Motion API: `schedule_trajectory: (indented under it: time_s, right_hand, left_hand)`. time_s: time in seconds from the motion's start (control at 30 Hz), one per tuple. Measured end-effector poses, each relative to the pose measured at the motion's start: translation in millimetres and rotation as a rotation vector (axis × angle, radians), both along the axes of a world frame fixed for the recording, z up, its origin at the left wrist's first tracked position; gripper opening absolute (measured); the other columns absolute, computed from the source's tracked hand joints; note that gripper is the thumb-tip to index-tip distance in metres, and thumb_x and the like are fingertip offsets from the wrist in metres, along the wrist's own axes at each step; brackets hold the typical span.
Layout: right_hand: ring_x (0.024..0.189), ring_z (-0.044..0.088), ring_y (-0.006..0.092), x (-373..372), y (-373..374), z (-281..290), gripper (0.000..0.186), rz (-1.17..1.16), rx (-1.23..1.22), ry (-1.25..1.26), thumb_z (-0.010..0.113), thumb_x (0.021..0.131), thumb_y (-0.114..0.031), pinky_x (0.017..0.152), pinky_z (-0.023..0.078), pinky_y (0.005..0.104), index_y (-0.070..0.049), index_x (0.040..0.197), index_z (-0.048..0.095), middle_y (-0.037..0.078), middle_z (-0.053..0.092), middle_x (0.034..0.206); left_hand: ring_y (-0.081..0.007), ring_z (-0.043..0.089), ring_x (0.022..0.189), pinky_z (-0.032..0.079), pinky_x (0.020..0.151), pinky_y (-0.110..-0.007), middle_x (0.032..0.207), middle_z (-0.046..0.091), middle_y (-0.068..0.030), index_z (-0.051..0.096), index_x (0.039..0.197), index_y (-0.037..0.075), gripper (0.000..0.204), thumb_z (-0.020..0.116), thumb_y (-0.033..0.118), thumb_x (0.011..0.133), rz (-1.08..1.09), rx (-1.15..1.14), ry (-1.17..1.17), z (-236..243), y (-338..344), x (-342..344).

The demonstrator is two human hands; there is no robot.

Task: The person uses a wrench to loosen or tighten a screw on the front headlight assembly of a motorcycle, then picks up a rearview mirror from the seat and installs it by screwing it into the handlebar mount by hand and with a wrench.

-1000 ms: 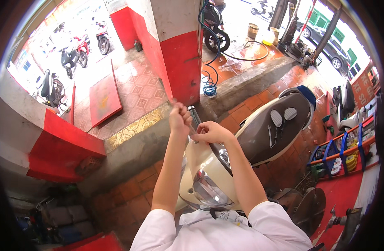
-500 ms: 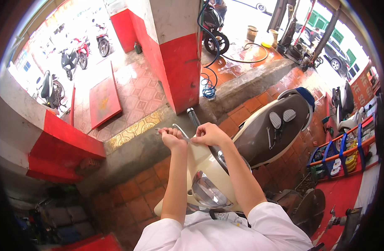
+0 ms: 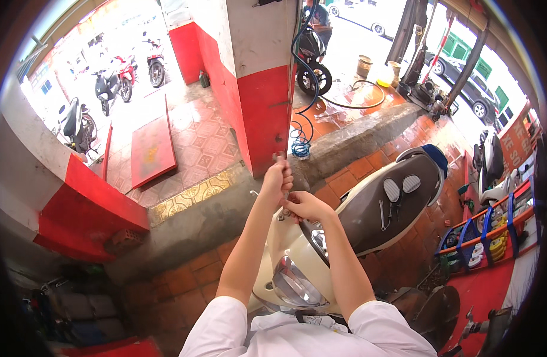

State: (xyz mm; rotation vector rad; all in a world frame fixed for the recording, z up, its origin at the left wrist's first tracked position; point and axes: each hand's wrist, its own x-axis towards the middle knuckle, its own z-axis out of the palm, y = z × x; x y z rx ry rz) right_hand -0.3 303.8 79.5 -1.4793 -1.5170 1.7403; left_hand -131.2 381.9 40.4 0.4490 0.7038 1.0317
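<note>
A cream scooter (image 3: 294,244) stands in front of me, its clear headlamp (image 3: 296,282) close to my body. Over its handlebar area, my left hand (image 3: 277,180) is closed in a fist around what looks like a metal wrench (image 3: 279,157), its end poking out at the top. Just below it to the right, my right hand (image 3: 309,206) has its fingers pinched together beside the handlebar mount; what they hold is hidden. A brake lever (image 3: 253,193) sticks out at the left. On the brown seat (image 3: 365,217) lie another wrench (image 3: 382,214) and two oval mirrors (image 3: 392,190).
A red and white pillar (image 3: 264,113) rises just beyond the handlebar, with a coiled blue hose (image 3: 300,144) beside it. A concrete step (image 3: 368,131) runs behind the scooter. On the right is a rack (image 3: 488,226) of bottles. Parked motorbikes (image 3: 109,89) stand outside.
My left hand has moved right and up, turning from palm-up to an upright fist above the handlebar. My right hand has shifted slightly right and down. The view has tilted a little.
</note>
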Motion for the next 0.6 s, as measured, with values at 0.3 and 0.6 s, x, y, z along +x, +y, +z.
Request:
schedule_trajectory:
  time_s: [0.3,0.6]
  right_hand:
    - [0.057,0.054,0.0082,2.0,7.8,-20.2,0.037,0.147,0.11,-0.135,0.076,0.082,-0.036,0.051,0.043,0.0246,-0.002,0.084,0.062,0.002,0.061,0.069]
    - [0.057,0.053,0.0072,2.1,11.2,-30.3,0.034,0.159,0.169,-0.128,0.081,0.076,-0.032,0.051,0.044,0.0237,-0.002,0.076,0.064,0.0,0.06,0.067]
  left_hand:
    - [-0.007,0.016,0.044,0.015,0.038,-0.025,0.056,0.023,0.0055,0.041,0.075,0.014,0.035,0.037,0.032,0.104,0.975,-0.056,-0.384,-26.9,-71.7,-43.9]
    - [-0.0074,0.013,0.044,0.014,0.037,-0.025,0.055,0.024,0.0052,0.04,0.075,0.014,0.041,0.031,0.039,0.106,1.103,-0.128,-0.393,-28.5,-78.1,-25.2]
